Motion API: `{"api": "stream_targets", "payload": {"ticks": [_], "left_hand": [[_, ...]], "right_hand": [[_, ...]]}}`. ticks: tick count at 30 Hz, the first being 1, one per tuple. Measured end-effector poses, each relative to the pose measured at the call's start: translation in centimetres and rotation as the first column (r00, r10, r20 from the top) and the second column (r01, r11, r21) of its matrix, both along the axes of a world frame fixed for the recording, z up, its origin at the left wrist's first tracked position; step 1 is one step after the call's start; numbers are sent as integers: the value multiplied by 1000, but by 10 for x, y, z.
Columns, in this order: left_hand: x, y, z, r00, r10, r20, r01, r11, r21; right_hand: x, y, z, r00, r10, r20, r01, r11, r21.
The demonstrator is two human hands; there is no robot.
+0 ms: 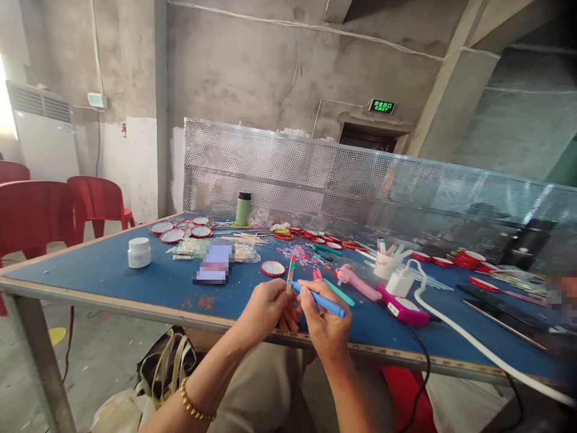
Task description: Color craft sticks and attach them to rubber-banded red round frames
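My left hand (pixel 265 305) is closed on a thin flat strip (pixel 291 270) standing upright, pale with green and red sections near its top. In my right hand (pixel 329 328) is a blue marker pen (pixel 323 299), held like a writing tool, its tip at the strip's lower part. Whether tip and strip touch, I cannot tell. Just beyond my hands lies a round white disc with a red rim (pixel 273 269). A teal pen (pixel 340 293) rests on the blue table (pixel 166 297) to the right, beside a pink handheld device (pixel 358 282).
A white jar (pixel 139 252), a phone (pixel 214 263) and a green bottle (pixel 243 208) stand or lie leftward. At right are a magenta box (pixel 402 305), a white adapter (pixel 399 281) with a thick cable, and a cup of pens (pixel 385 263). A perforated metal panel (pixel 279 168) edges the back.
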State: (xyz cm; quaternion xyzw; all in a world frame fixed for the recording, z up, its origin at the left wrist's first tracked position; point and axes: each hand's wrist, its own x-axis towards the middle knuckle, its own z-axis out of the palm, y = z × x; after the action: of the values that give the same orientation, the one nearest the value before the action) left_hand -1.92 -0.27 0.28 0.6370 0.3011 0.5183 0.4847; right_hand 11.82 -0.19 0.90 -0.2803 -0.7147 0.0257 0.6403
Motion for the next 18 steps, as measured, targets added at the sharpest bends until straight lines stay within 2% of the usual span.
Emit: {"api": "stream_targets", "payload": {"ticks": [18], "left_hand": [[1,0,0,1000,-3,-7,3,1000,8]], "right_hand": [[1,2,-3,1000,-13,-22,13,1000,-16]]}}
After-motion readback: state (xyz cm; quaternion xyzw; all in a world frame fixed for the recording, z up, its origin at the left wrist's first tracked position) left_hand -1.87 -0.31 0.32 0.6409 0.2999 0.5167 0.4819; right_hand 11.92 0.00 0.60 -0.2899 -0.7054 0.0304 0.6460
